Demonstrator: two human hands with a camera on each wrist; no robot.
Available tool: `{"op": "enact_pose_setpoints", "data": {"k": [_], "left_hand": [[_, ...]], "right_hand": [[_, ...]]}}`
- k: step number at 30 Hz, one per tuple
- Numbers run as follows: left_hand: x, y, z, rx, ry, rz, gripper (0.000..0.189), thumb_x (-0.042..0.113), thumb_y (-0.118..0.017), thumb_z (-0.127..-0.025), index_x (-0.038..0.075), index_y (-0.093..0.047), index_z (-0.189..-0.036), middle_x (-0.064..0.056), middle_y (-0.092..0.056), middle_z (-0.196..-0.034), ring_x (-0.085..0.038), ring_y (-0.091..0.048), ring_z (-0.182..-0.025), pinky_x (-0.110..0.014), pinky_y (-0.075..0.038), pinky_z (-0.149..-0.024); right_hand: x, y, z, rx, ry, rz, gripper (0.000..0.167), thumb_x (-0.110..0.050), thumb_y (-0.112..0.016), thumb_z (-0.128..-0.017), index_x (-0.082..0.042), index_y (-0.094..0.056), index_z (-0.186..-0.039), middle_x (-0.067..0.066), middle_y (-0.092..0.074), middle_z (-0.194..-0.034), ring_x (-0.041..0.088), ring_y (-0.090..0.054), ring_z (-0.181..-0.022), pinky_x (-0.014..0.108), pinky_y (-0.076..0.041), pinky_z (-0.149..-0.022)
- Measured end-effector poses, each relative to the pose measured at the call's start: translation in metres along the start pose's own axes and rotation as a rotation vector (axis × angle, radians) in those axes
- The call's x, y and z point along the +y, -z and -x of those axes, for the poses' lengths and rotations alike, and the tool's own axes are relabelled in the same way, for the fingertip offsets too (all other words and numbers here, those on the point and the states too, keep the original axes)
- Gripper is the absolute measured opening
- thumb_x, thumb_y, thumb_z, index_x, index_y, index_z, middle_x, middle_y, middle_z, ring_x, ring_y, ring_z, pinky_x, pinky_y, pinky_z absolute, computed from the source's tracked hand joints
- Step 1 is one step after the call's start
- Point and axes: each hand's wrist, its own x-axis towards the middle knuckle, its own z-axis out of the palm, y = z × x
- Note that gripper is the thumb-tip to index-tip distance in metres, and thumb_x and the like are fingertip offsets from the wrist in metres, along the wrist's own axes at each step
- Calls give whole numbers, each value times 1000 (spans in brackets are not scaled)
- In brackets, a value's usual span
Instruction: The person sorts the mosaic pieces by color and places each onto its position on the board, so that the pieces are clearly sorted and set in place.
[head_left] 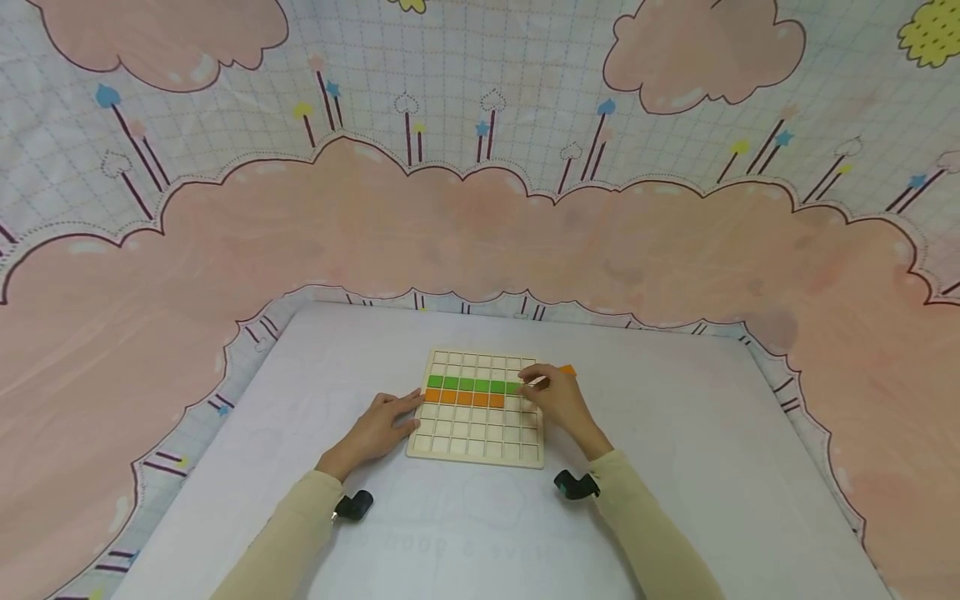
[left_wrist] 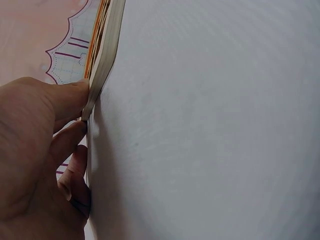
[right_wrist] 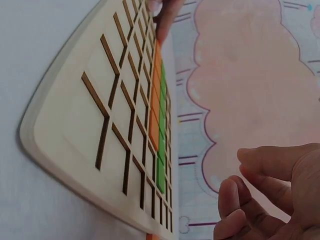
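Observation:
A pale wooden grid board (head_left: 468, 433) lies on the white table. One row of its squares holds green tiles (head_left: 482, 385), and the row nearer the person holds orange tiles (head_left: 465, 399). At the board's left edge, my left hand (head_left: 378, 429) rests with its fingertips against the rim; the left wrist view shows thumb and finger right at that edge. My right hand (head_left: 558, 400) hovers at the board's right side, by the end of the green row. Its thumb and fingers are loosely bent, and no tile shows between them in the right wrist view.
A loose orange piece (head_left: 567, 369) lies just past the right hand, beside the board. Black wrist cameras (head_left: 354, 505) sit under both cuffs. Behind the table (head_left: 675, 400) hangs a pink and white cloth (head_left: 480, 225) with cloud patterns.

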Motion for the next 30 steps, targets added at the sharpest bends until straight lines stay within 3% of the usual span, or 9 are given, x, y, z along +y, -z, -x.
{"op": "enact_pose_setpoints", "data": {"k": [5,15,23,30], "left_hand": [[1,0,0,2,3,-1,52,26,-62,-97,17,-47,-147,4,-36,-159,-21,-41,-118,-47,-42,-100],[-1,-1,-1,4,8,-22,53,27,-62,-97,18,-47,-147,4,-36,-159,-19,-42,-116,-47,-43,-101],[-3,-2,-3,7,13,-19,53,27,-63,-97,18,-47,-147,4,-37,-159,-20,-42,-117,-48,-43,-100],[-1,-2,-2,8,20,-7,52,26,-63,-97,18,-48,-146,4,-37,-159,-21,-42,-118,-49,-43,-101]], "right_hand": [[7,10,0,24,24,25,21,-13,-74,-86,-9,-73,-107,8,-72,-101,20,-67,-84,27,-50,-68],[27,22,1,50,-24,29,22,-12,-74,-85,-7,-72,-107,11,-71,-103,22,-66,-84,27,-48,-61],[41,29,-1,45,-58,48,23,-12,-73,-87,-6,-71,-108,13,-71,-107,25,-67,-88,29,-52,-69],[55,29,-7,56,-72,26,23,-10,-70,-86,-4,-72,-108,14,-71,-105,24,-69,-85,24,-51,-62]]}}
